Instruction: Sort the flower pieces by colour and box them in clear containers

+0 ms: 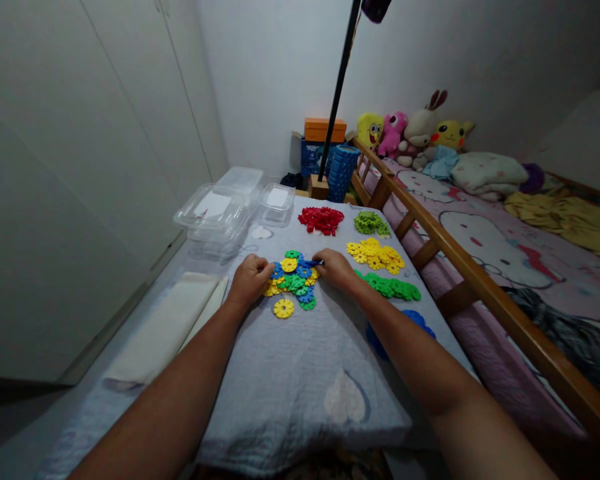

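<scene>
A mixed pile of notched plastic interlocking discs (295,283), in yellow, green and blue, lies at the middle of the cloth-covered table. At its left side my left hand (250,280) is closed, its fingertips on a blue disc (278,271). From the right, my right hand (334,268) pinches dark blue discs (310,264) at the pile's upper edge; how many is unclear. One yellow disc (283,308) lies just in front of the pile. My right forearm partly covers a heap of blue discs (420,321) at the right.
Sorted heaps of red pieces (321,220), light green pieces (371,223), yellow discs (376,255) and green discs (393,287) line the far and right side. Clear plastic boxes (215,217) and a folded cream cloth (167,327) are at left. A wooden bed rail (445,247) borders the right.
</scene>
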The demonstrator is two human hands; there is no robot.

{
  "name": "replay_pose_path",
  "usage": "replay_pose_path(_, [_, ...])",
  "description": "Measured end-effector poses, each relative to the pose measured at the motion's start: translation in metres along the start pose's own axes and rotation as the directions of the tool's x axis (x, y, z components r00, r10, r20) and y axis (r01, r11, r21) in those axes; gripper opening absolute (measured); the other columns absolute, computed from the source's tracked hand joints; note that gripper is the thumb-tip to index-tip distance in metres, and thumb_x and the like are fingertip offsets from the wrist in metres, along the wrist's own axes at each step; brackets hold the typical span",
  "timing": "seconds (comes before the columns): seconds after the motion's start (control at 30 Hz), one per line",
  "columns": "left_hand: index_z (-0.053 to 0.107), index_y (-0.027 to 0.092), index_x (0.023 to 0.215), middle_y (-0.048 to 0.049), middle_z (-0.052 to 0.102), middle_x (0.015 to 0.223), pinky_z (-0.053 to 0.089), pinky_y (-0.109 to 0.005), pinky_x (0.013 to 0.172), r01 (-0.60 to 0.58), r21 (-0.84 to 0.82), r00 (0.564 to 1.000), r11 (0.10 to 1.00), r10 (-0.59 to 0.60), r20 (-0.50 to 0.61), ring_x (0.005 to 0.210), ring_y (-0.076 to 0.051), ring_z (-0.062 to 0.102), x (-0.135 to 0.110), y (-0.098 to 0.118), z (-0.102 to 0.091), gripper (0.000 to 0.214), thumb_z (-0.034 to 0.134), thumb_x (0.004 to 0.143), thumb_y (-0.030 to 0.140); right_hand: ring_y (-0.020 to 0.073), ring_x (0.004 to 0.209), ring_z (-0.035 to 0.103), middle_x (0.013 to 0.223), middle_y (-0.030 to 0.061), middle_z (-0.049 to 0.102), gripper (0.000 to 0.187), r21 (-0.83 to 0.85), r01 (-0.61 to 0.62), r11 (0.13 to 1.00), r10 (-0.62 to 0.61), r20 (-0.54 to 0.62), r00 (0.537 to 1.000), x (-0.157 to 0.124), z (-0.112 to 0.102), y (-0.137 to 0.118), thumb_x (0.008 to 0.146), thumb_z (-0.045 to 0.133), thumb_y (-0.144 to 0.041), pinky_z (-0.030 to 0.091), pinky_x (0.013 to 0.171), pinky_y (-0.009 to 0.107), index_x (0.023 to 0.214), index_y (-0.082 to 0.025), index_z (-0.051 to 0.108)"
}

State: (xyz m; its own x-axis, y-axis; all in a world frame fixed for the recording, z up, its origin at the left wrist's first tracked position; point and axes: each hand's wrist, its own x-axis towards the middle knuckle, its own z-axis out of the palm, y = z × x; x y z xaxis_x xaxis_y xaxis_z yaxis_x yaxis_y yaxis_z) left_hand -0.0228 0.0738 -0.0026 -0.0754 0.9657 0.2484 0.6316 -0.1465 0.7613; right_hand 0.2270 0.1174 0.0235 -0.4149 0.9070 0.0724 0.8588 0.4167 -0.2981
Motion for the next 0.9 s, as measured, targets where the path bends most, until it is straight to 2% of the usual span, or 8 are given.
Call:
replay_pose_path(0.13, [0.054, 0.022, 0.061, -0.0010, 0.050, 0.074, 0.042, -0.031, 0.074, 0.007, 0.003, 1.000, 1.000, -0.007, 0.007, 0.075, -0.018, 0.052, 0.000, 0.000, 0.000, 0.031, 0.056, 0.086, 0.039, 0.0218, 0.104, 0.064, 0.110, 0.0103, 0.072, 0.022, -0.038, 0.001, 0.999, -0.002, -0.015, 1.000, -0.008, -0.002, -0.004, 0.092, 0.064, -0.019, 0.045, 0.092, 0.029, 0.111, -0.019, 0.077])
replay_pose_path(0.3, [0.053, 0.022, 0.059, -0.0006, 0.050, 0.072, 0.041, -0.030, 0.072, 0.010, 0.009, 1.000, 1.000, -0.010, 0.009, 0.073, -0.018, 0.051, 0.001, 0.000, 0.000, 0.031, 0.057, 0.085, 0.039, 0.0215, 0.102, 0.065, 0.108, 0.0109, 0.071, 0.026, -0.045, -0.005, 0.999, 0.004, -0.010, 1.000, -0.016, -0.012, -0.006, 0.094, 0.060, -0.016, 0.046, 0.091, 0.029, 0.111, -0.019, 0.079])
replay_pose_path(0.43, [0.053, 0.022, 0.059, -0.0009, 0.051, 0.072, 0.040, -0.031, 0.071, 0.011, 0.028, 1.000, 1.000, -0.011, 0.014, 0.072, -0.018, 0.052, 0.001, 0.000, 0.000, 0.031, 0.056, 0.084, 0.039, 0.0197, 0.095, 0.066, 0.100, 0.0073, 0.073, 0.023, 0.127, -0.060, 0.990, 0.071, -0.082, 0.994, -0.033, -0.037, 0.008, 0.091, 0.060, -0.016, 0.047, 0.087, 0.029, 0.105, -0.019, 0.078])
replay_pose_path(0.57, [0.053, 0.022, 0.059, -0.0009, 0.051, 0.069, 0.039, -0.030, 0.067, 0.006, 0.036, 1.000, 0.999, -0.007, 0.026, 0.071, -0.018, 0.051, 0.000, 0.000, 0.000, 0.033, 0.054, 0.086, 0.041, 0.0150, 0.072, 0.061, 0.077, -0.0019, 0.067, 0.023, 0.407, -0.179, 0.896, 0.234, -0.089, 0.968, -0.070, -0.063, 0.035, 0.083, 0.065, -0.023, 0.045, 0.067, 0.024, 0.105, -0.019, 0.072])
replay_pose_path(0.7, [0.053, 0.022, 0.060, -0.0008, 0.052, 0.069, 0.039, -0.030, 0.067, -0.001, 0.055, 0.999, 0.999, -0.001, 0.034, 0.072, -0.018, 0.052, 0.000, 0.000, -0.001, 0.033, 0.054, 0.086, 0.042, 0.0145, 0.069, 0.059, 0.078, -0.0015, 0.067, 0.021, 0.585, -0.258, 0.769, 0.368, -0.075, 0.927, -0.121, -0.076, 0.065, 0.075, 0.068, -0.032, 0.046, 0.063, 0.024, 0.092, -0.020, 0.069])
replay_pose_path(0.8, [0.054, 0.022, 0.061, -0.0012, 0.052, 0.072, 0.040, -0.030, 0.069, -0.009, 0.062, 1.000, 0.998, 0.008, 0.015, 0.074, -0.018, 0.052, 0.000, -0.002, 0.000, 0.032, 0.055, 0.085, 0.042, 0.0155, 0.069, 0.061, 0.077, -0.0005, 0.067, 0.023, 0.649, -0.312, 0.694, 0.458, -0.064, 0.886, -0.160, -0.078, 0.081, 0.072, 0.069, -0.037, 0.048, 0.064, 0.026, 0.088, -0.020, 0.069])
replay_pose_path(0.9, [0.056, 0.022, 0.062, -0.0018, 0.052, 0.075, 0.042, -0.031, 0.072, -0.016, 0.064, 1.000, 0.998, 0.016, 0.005, 0.075, -0.018, 0.053, 0.001, -0.004, 0.001, 0.031, 0.055, 0.084, 0.043, 0.0155, 0.066, 0.059, 0.073, -0.0010, 0.066, 0.025, 0.648, -0.356, 0.673, 0.520, -0.073, 0.851, -0.190, -0.075, 0.090, 0.070, 0.071, -0.039, 0.047, 0.061, 0.026, 0.087, -0.021, 0.071])
